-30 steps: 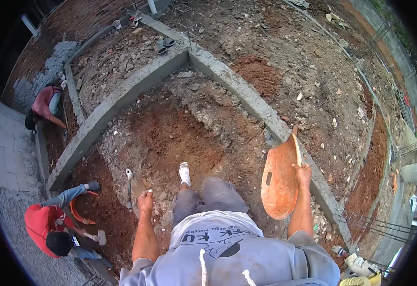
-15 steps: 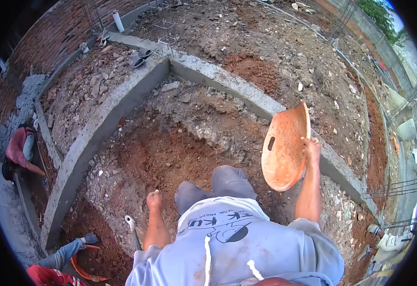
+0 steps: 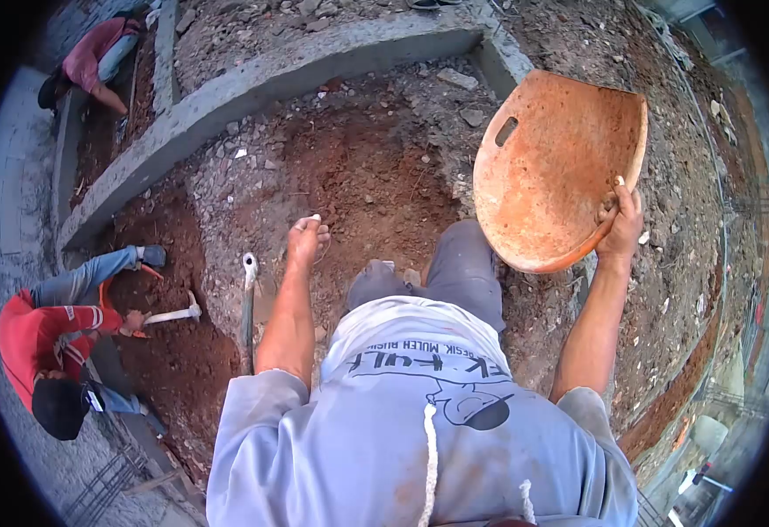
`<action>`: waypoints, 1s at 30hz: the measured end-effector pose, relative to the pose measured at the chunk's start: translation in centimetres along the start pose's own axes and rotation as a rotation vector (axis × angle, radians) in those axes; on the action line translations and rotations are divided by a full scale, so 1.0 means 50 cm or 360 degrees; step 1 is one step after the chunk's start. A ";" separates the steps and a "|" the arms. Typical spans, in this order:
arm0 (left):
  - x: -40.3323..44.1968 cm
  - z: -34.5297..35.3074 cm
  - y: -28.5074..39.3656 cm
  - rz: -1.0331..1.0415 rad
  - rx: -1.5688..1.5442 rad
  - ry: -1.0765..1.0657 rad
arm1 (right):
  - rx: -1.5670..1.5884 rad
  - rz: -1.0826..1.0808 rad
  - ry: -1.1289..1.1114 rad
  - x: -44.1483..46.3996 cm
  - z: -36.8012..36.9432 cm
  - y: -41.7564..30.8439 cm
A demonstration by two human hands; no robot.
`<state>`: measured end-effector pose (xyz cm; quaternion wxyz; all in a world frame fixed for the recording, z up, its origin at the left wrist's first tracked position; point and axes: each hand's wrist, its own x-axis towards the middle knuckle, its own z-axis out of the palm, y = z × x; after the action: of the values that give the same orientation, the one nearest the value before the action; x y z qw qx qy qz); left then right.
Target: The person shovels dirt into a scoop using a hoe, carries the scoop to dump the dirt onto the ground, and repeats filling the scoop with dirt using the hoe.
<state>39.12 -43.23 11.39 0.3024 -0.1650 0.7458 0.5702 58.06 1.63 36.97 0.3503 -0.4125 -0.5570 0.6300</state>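
My right hand (image 3: 620,220) grips an orange, dirt-stained plastic soil scoop (image 3: 560,167) by the hand slot in its right side. The scoop is held up, tilted, with its soiled inner face toward me and a second slot on its left. My left hand (image 3: 308,239) is closed in a loose fist above the soil, and I see nothing in it. Beside my left forearm a long dark bar (image 3: 248,307) with a pale ring-shaped end stands close by. Loose reddish soil (image 3: 367,167) lies in front of my knees.
A low concrete beam (image 3: 296,75) curves past the dug ground on the left and far side. At the left, a co-worker in red (image 3: 37,342) holds a white-handled tool (image 3: 169,314). Another person (image 3: 94,57) bends over a trench farther up. Rubble covers the ground at right.
My view has swung left, bringing the co-worker in red more fully into sight. The scoop has turned so that more of its inside faces me. My left hand stays closed.
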 end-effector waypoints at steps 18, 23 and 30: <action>0.100 0.202 -0.123 -0.0167 -0.0649 0.0528 | -0.1326 0.1037 -0.0745 0.267 0.223 0.635; 0.222 0.179 -0.346 -0.0948 0.0173 0.0638 | -0.1990 0.1272 -0.1020 0.240 0.193 1.003; 0.405 0.237 -0.719 -0.0976 0.0421 0.0599 | -0.2566 0.1149 -0.1069 0.187 0.098 1.469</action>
<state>48.04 -40.58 -30.49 0.3355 -0.4418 0.7714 0.3118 51.04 -1.83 -36.80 -0.4356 -0.4748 -0.7350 0.2113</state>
